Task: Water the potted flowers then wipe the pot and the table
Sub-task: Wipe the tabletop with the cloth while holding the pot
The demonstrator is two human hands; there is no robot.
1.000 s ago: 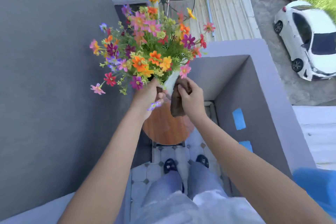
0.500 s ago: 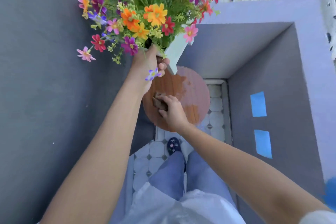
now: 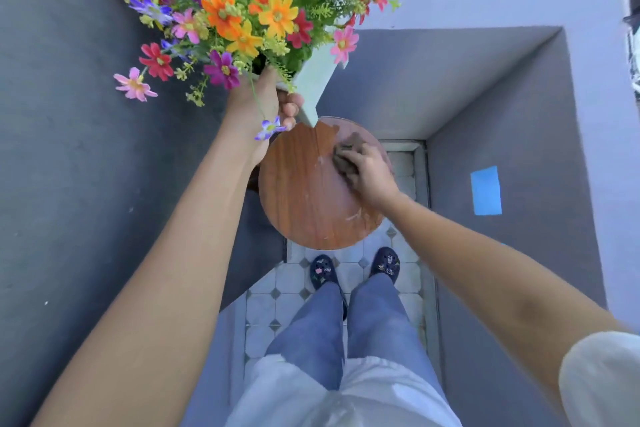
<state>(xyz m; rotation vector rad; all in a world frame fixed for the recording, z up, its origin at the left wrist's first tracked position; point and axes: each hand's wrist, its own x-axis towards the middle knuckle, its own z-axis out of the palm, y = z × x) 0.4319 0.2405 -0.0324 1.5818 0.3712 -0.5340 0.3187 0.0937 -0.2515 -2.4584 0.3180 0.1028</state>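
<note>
Item: potted flowers (image 3: 249,7), a mixed bunch of orange, pink, red and purple blooms with green sprigs, set in a pale tapered pot (image 3: 313,80). Position: lifted clear of the bench, tilted, its narrow base pointing down toward the far rim of the round top. Held by the left hand (image 3: 258,104), whose grip is clenched around the pot just under the rim; fingertips show on the near side of the pot wall, and a loose purple bloom hangs in front of the wrist. Left arm extended forward and up, forearm bare.

Item: brown cloth (image 3: 348,154), bunched. Position: pressed flat on the bench (image 3: 298,191), on its far right part, apart from the pot's base. The right hand (image 3: 369,173) lies on top of it, palm down, fingers curled over the cloth and grasping it against the wood. Right arm reaches in from the lower right, elbow bent outward, white sleeve (image 3: 602,378) at the upper arm.

Item: bench, round wood-grain top with pale smears near the cloth and at the near right edge.

Surroundings: grey walls on the left and right, two blue tape patches, the upper (image 3: 486,190) clear, the lower mostly hidden by the right arm; tiled floor (image 3: 294,277) below; the person's blue trousers and dark decorated shoes (image 3: 322,270) beneath the bench edge.
</note>
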